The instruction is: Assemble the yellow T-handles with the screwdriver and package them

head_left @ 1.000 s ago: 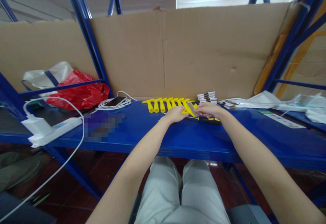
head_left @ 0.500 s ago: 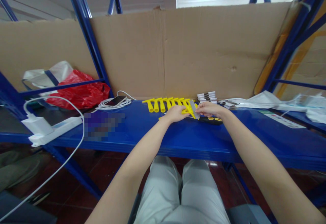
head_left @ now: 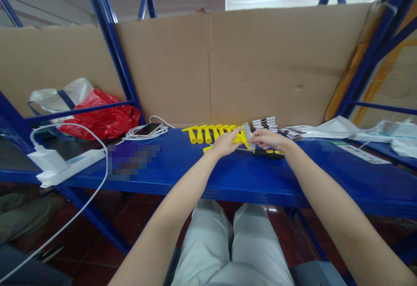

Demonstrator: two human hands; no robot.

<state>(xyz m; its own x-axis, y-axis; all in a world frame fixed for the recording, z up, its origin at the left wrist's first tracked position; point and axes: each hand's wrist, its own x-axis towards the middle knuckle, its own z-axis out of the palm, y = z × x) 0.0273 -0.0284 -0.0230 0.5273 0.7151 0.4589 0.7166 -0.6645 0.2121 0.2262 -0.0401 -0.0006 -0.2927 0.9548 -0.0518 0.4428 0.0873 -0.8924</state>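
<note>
My left hand (head_left: 226,143) is closed around a yellow plastic T-shaped handle (head_left: 241,138), like that of a scraper. Against its wide end sits a flat grey blade (head_left: 249,135), tilted and pinched by the fingertips of my right hand (head_left: 265,139). Just behind my left hand stands a row of several more yellow handles (head_left: 199,135). Under my hands lies a tool with a black and yellow grip (head_left: 269,153), perhaps a screwdriver; my fingers hide part of it.
Small white packs with dark bands (head_left: 264,123) are stacked behind my right hand on the blue bench (head_left: 254,177). White plastic bags (head_left: 345,129) lie to the right. Leftward are a phone (head_left: 149,129), a coiled cable and a power strip (head_left: 73,164). Cardboard (head_left: 267,64) walls the back.
The yellow handle and the blade have turned slightly and shifted up a little in my hands. Both arms stay almost where they were.
</note>
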